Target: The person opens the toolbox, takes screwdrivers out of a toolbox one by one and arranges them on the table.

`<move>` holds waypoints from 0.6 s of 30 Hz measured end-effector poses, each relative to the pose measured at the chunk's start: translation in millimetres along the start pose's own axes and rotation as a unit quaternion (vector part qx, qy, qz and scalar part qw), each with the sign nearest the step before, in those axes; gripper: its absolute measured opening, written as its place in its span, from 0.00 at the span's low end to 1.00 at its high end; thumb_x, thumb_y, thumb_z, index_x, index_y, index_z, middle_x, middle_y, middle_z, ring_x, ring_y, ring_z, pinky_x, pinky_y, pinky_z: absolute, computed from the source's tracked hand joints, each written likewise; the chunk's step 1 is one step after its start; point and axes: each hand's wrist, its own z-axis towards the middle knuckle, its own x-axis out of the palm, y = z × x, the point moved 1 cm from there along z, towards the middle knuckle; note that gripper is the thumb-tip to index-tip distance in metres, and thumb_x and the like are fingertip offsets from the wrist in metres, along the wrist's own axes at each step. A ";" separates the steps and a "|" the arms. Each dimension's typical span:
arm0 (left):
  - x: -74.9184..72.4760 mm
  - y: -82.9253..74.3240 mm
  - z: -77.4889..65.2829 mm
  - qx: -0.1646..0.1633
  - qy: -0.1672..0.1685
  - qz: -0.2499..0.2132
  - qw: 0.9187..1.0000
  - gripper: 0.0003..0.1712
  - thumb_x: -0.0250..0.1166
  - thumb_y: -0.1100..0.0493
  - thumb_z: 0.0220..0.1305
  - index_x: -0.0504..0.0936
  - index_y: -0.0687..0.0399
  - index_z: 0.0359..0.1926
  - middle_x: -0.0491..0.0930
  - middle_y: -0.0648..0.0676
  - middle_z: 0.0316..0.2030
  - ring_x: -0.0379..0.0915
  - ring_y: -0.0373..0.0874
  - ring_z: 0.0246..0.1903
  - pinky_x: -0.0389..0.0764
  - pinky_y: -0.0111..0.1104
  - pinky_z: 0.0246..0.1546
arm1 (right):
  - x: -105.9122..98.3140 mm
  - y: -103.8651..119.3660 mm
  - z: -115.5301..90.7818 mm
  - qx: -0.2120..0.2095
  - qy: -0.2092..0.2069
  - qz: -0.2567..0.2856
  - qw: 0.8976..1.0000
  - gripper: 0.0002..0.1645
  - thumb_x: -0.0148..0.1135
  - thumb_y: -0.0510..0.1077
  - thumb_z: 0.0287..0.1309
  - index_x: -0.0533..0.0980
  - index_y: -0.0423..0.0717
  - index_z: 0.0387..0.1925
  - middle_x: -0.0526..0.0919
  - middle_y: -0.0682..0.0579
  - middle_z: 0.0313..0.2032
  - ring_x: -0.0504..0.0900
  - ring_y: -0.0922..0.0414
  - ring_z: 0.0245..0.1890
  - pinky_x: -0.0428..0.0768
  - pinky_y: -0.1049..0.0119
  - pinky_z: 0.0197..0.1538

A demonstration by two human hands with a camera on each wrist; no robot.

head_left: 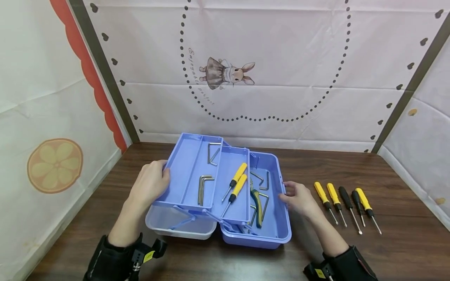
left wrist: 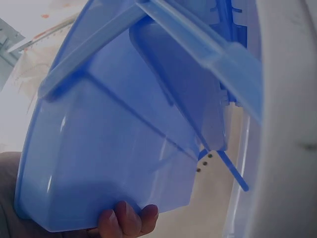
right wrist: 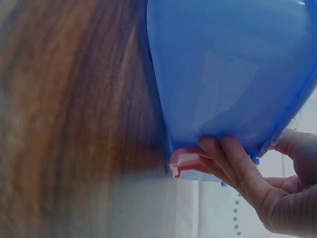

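Observation:
A blue toolbox (head_left: 286,218) stands on the table with its tiered trays folded out to the left. My left hand (head_left: 151,181) grips the outer edge of the upper tray (head_left: 184,168); the left wrist view has its fingertips (left wrist: 130,220) curled under the tray's bottom. On the toolbox's right side, my right hand (head_left: 299,197) holds the wall near the rim, its fingers (right wrist: 237,161) against the outside beside a red latch (right wrist: 188,161). Hex keys (head_left: 201,189) lie in the upper tray, two yellow-black screwdrivers (head_left: 237,189) in the lower tray, and pliers (head_left: 258,207) with more hex keys in the base.
Several screwdrivers (head_left: 346,199), yellow-black and all-black, lie in a row on the wooden table (head_left: 299,257) to the right. Under the raised tray sits the clear-blue lid (head_left: 181,230). A printed white cloth (head_left: 281,70) hangs behind and at both sides.

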 end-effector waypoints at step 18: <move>14.7 16.9 -4.5 -0.035 0.001 0.012 0.999 0.19 0.44 0.68 0.59 0.66 0.82 0.48 0.72 0.76 0.39 0.74 0.63 0.35 0.74 0.50 0.33 | 3.9 2.8 -1.8 -0.007 -0.010 -0.044 0.999 0.29 0.59 0.37 0.53 0.63 0.30 0.55 0.75 0.30 0.42 0.80 0.47 0.35 0.79 0.60 0.30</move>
